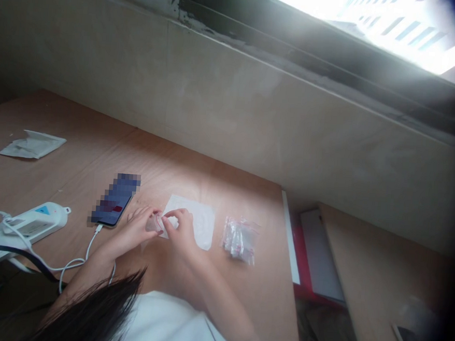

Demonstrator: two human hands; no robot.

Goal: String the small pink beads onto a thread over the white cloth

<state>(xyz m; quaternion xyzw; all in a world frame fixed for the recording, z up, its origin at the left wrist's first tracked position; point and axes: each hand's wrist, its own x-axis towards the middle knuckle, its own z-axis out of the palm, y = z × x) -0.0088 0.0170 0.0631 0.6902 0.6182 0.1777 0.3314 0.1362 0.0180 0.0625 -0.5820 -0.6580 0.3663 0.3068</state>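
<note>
My left hand (pixel 143 223) is closed with its fingertips on a small clear zip bag (pixel 154 223) that has a reddish line near its top. From the other side my right hand (pixel 182 230) pinches at the bag's opening, thumb and forefinger close together. What lies between those fingertips is too small to make out. Under and beyond both hands a white paper sheet (pixel 203 223) is spread on the wooden table (pixel 196 168). Several more clear zip bags (pixel 241 240) lie in a pile to the right of the paper.
A phone (pixel 117 200) with a white charging cable (pixel 89 244) lies left of my hands. Further left are a white power strip (pixel 42 222) and a crumpled white packet (pixel 34 145). The wall and window stand behind; a second table (pixel 384 264) is at right across a gap.
</note>
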